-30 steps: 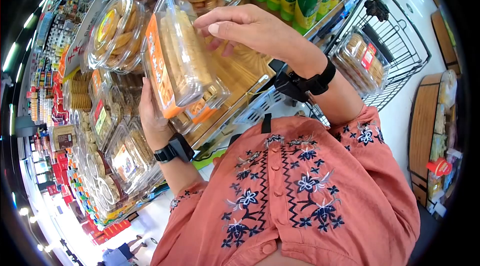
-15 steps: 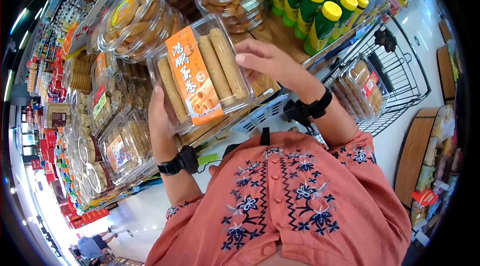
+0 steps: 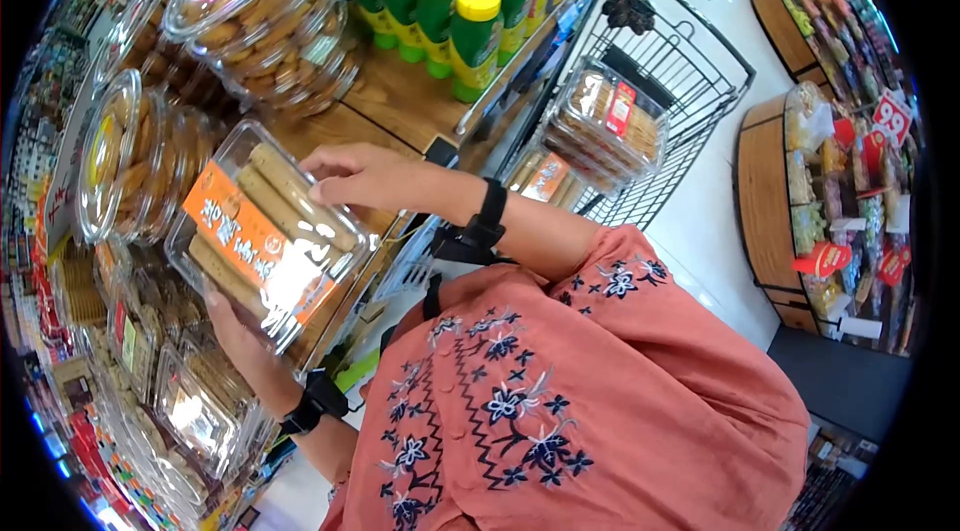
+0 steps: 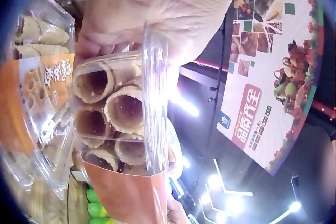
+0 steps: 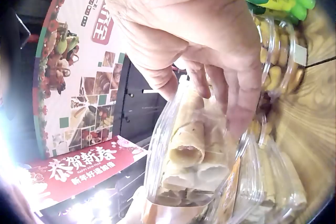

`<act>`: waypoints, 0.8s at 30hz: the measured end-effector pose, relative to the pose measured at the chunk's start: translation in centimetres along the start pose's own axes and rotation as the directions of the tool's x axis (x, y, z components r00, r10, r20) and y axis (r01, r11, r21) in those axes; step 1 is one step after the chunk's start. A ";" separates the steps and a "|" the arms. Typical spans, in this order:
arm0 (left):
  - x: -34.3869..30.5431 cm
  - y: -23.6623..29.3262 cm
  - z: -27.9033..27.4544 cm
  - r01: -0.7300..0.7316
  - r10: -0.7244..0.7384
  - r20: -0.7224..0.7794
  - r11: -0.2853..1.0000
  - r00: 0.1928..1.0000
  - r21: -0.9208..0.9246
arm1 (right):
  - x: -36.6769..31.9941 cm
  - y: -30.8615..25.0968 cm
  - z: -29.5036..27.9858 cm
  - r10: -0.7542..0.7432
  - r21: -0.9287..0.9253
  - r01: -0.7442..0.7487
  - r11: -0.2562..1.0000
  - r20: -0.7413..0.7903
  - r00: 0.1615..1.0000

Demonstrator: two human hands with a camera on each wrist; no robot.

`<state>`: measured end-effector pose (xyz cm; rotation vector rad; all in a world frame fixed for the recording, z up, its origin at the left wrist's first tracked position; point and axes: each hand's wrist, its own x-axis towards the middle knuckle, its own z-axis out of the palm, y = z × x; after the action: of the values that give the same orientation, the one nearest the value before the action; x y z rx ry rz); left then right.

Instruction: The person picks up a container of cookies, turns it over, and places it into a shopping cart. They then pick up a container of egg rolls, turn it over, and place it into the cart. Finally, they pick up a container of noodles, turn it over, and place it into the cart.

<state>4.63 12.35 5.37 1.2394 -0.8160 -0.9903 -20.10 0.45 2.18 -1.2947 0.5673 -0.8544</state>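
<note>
A clear plastic box of egg rolls point(image 3: 247, 231) with an orange label is held label-up in front of the body in the head view. My left hand point(image 3: 243, 341) grips its near left side, thumb along the edge. At the far right edge my right hand point(image 3: 368, 178) holds the box, thumb over the rim. Open roll ends show through the box wall in the left wrist view, below the left palm point(image 4: 157, 14). The right wrist view has the thumb and fingers of the right hand point(image 5: 194, 29) around the box's end.
Round tubs of cookies point(image 3: 255, 21) stack on the wooden display table point(image 3: 375, 116), beside green bottles with yellow caps point(image 3: 475, 36). More boxed snacks point(image 3: 195, 411) lie at left. A shopping cart point(image 3: 690, 96) holds snack boxes point(image 3: 610, 116). Another egg roll box point(image 4: 42, 90) sits close by.
The box has turned from steeply tilted to label-up, and the right hand has come onto its edge. The head view has swung right, showing more of the cart and an orange-labelled box in it.
</note>
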 end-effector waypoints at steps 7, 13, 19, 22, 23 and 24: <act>-0.5 -0.4 0.5 0.005 -0.004 -0.009 1.000 1.000 0.012 | -0.8 -0.3 -0.7 0.004 -0.053 -0.004 0.999 0.005 1.000; -1.3 -0.3 -0.3 0.067 -0.067 -0.009 0.986 0.998 0.155 | -0.7 1.5 -0.2 -0.037 -0.044 0.036 0.998 -0.021 0.999; -1.0 -0.1 2.6 0.083 -0.087 0.037 0.992 0.995 0.099 | -2.6 1.7 -1.4 -0.054 0.025 0.056 0.998 -0.081 0.995; 0.1 -1.0 2.9 0.125 -0.133 0.088 0.988 0.987 0.091 | -4.3 1.0 -2.5 -0.044 0.057 0.052 0.997 -0.126 0.991; 0.1 -1.2 3.3 0.107 -0.120 0.103 0.987 0.987 0.124 | -4.7 1.1 -3.0 -0.056 0.056 0.065 0.996 -0.146 0.988; 0.2 -1.4 3.9 0.109 -0.123 0.127 0.988 0.984 0.112 | -5.2 1.2 -3.6 -0.067 0.057 0.077 0.995 -0.169 0.983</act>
<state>0.96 10.66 4.56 1.3336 -0.9178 -1.1472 -25.67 2.65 -0.22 -1.1991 0.6231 -1.0398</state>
